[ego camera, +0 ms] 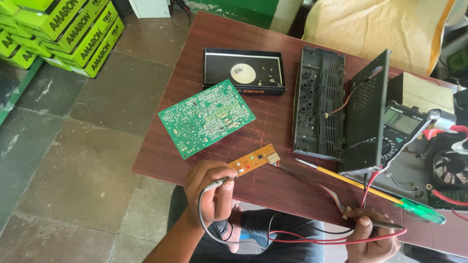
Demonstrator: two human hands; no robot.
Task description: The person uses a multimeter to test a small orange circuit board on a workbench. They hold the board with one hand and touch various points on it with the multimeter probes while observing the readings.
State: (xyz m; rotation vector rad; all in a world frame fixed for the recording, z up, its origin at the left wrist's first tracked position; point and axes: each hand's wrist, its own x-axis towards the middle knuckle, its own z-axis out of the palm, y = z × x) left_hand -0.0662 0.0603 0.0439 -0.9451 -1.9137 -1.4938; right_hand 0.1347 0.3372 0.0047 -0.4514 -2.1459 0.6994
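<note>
A dark red counter point(273, 122) stands on a stone floor. The left hand point(212, 187) grips a black probe point(219, 184) whose tip meets a small orange circuit board point(256, 159). The right hand point(373, 238), partly cut off at the frame's bottom, pinches a second probe point(385, 225). Nearby lie a yellow screwdriver point(370, 187), a green circuit board point(207, 118), a black tray point(244, 71) of screws, a meter point(399, 129) half hidden by a black panel point(365, 117). Green boxes point(63, 29) stack top left.
</note>
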